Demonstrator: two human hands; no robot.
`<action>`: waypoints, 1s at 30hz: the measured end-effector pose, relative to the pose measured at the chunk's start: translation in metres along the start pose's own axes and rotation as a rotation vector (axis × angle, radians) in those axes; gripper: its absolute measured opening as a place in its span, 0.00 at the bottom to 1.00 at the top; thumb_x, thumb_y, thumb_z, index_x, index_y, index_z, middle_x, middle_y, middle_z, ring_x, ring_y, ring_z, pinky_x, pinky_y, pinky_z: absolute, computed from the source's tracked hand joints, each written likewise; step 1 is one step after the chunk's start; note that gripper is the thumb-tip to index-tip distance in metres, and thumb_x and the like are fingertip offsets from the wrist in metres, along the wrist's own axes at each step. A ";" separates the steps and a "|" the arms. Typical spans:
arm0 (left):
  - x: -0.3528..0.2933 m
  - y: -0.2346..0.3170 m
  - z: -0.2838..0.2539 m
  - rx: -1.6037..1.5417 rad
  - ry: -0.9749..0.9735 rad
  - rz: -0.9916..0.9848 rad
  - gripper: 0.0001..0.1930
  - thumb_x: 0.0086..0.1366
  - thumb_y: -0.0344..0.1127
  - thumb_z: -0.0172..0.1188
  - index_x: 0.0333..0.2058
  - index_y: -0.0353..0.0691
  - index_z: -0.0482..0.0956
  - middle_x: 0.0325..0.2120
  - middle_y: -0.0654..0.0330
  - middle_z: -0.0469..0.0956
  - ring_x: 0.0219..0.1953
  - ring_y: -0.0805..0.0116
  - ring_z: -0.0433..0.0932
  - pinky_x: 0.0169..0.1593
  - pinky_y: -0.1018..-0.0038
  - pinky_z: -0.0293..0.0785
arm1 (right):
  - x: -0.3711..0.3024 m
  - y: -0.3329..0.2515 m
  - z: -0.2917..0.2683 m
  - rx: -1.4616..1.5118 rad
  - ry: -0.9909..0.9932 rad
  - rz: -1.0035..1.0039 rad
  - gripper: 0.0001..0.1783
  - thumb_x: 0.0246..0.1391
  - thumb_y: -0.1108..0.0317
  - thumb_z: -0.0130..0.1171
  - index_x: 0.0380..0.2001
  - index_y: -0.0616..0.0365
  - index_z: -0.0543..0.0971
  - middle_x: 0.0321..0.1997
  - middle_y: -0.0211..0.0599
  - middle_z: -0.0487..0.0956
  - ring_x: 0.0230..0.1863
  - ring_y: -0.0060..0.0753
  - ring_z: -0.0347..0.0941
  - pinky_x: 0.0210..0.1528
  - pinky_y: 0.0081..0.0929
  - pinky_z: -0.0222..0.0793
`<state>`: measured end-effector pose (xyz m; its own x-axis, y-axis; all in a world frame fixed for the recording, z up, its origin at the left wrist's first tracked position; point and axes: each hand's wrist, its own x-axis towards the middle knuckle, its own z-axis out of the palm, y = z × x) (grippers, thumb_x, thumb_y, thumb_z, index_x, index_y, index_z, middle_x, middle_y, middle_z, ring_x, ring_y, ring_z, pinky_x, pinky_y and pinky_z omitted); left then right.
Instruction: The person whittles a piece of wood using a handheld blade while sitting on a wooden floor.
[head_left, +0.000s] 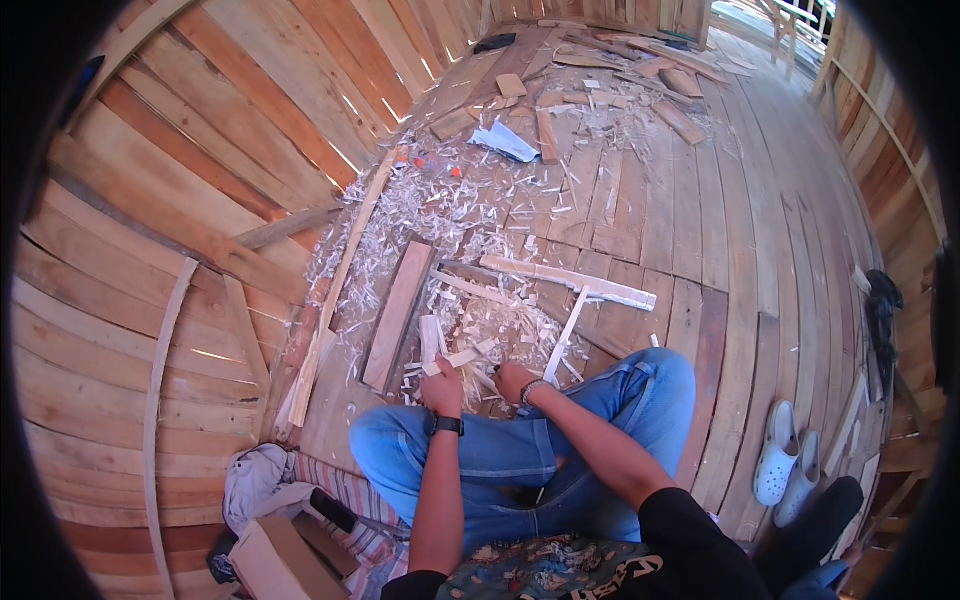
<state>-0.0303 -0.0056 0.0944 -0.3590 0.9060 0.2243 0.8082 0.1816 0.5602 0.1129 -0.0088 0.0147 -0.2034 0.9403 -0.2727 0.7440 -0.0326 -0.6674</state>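
Left hand [441, 388] grasps a pale, flat wooden strip [472, 354]; beside it, right hand [514, 381] curls, its hold unclear. Thin, white wood shavings [432, 215] beyond it suggest shaping partly done.

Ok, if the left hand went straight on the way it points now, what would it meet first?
Probably the pale wood block, just beyond the wood strip in the left hand; depth is unclear from this one view.

Plank wall [150, 420]: is filling frame left
Floorboards [745, 230]: are stretching toward upper right
Opening [800, 20]: is admitting daylight, upper right
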 end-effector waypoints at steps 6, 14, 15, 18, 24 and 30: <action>0.004 -0.004 -0.001 0.019 0.021 -0.003 0.23 0.64 0.47 0.43 0.27 0.33 0.78 0.21 0.41 0.75 0.25 0.40 0.75 0.28 0.51 0.70 | -0.005 -0.018 -0.022 -0.233 -0.164 -0.030 0.12 0.49 0.67 0.51 0.27 0.67 0.77 0.31 0.57 0.77 0.37 0.53 0.76 0.39 0.42 0.71; 0.003 -0.010 0.012 0.075 -0.057 -0.129 0.25 0.64 0.49 0.41 0.26 0.34 0.79 0.24 0.41 0.76 0.28 0.40 0.74 0.32 0.48 0.68 | -0.012 -0.023 -0.028 -0.021 -0.086 -0.044 0.19 0.52 0.60 0.51 0.32 0.70 0.74 0.31 0.61 0.76 0.37 0.58 0.74 0.41 0.44 0.70; 0.006 -0.010 0.006 0.058 -0.041 -0.136 0.25 0.64 0.50 0.40 0.26 0.34 0.79 0.24 0.41 0.76 0.28 0.40 0.74 0.33 0.49 0.68 | -0.016 -0.034 -0.036 0.019 -0.112 -0.080 0.20 0.52 0.60 0.51 0.34 0.71 0.73 0.30 0.63 0.76 0.37 0.58 0.74 0.41 0.44 0.69; -0.002 0.012 0.006 0.007 -0.077 -0.104 0.26 0.64 0.50 0.40 0.26 0.33 0.78 0.24 0.40 0.76 0.28 0.40 0.74 0.33 0.49 0.68 | -0.009 0.011 -0.015 -0.068 -0.007 0.185 0.19 0.52 0.61 0.50 0.33 0.72 0.73 0.31 0.64 0.75 0.36 0.59 0.74 0.40 0.44 0.69; 0.000 0.009 0.002 0.032 -0.082 -0.124 0.28 0.64 0.51 0.39 0.26 0.30 0.78 0.23 0.38 0.75 0.27 0.39 0.74 0.32 0.50 0.70 | -0.003 -0.002 -0.019 -0.153 -0.008 0.136 0.15 0.51 0.65 0.49 0.32 0.69 0.74 0.34 0.62 0.76 0.39 0.57 0.74 0.40 0.43 0.70; 0.001 0.006 -0.001 0.055 -0.046 -0.173 0.25 0.64 0.48 0.40 0.25 0.31 0.77 0.24 0.40 0.76 0.26 0.41 0.74 0.31 0.50 0.69 | -0.012 -0.024 -0.025 -0.047 -0.047 0.034 0.17 0.53 0.60 0.49 0.31 0.67 0.76 0.34 0.58 0.76 0.40 0.55 0.74 0.42 0.42 0.70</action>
<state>-0.0260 -0.0039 0.0991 -0.4740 0.8757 0.0916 0.7613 0.3554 0.5423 0.1128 -0.0106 0.0512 -0.2062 0.9219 -0.3279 0.7796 -0.0477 -0.6245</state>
